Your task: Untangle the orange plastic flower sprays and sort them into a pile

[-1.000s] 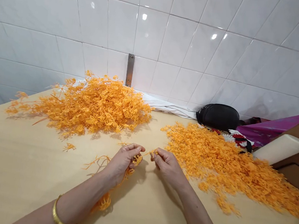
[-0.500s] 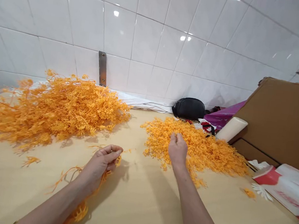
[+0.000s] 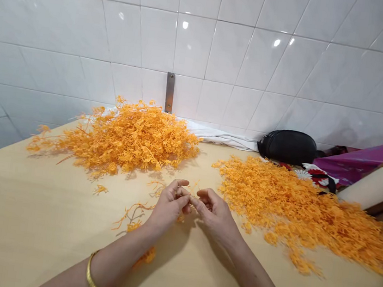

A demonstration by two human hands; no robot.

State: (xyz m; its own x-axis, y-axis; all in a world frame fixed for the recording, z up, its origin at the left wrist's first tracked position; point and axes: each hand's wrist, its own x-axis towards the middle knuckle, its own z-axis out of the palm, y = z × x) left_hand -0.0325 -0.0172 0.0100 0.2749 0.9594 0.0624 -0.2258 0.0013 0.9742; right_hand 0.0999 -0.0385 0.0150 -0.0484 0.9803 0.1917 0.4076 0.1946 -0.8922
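Sprig [image 3: 146, 256] (partly) behind left forearm [image 3: 124, 251]

Left hand [image 3: 168, 207] and right hand [image 3: 217, 217] meet at the thumbs [image 3: 202, 207] (fingers [image 3: 178, 183] bent), forearms [image 3: 255, 276] angled inward.

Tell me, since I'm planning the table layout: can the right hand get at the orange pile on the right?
Probably yes: the right hand is near that orange pile, with no obstacle visible between, though it appears to touch the left hand.

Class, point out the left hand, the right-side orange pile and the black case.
Left hand [image 3: 167, 209], head view: middle of the hand.
Right-side orange pile [image 3: 292, 204], head view: middle of the pile.
Black case [image 3: 289, 147], head view: middle of its front.
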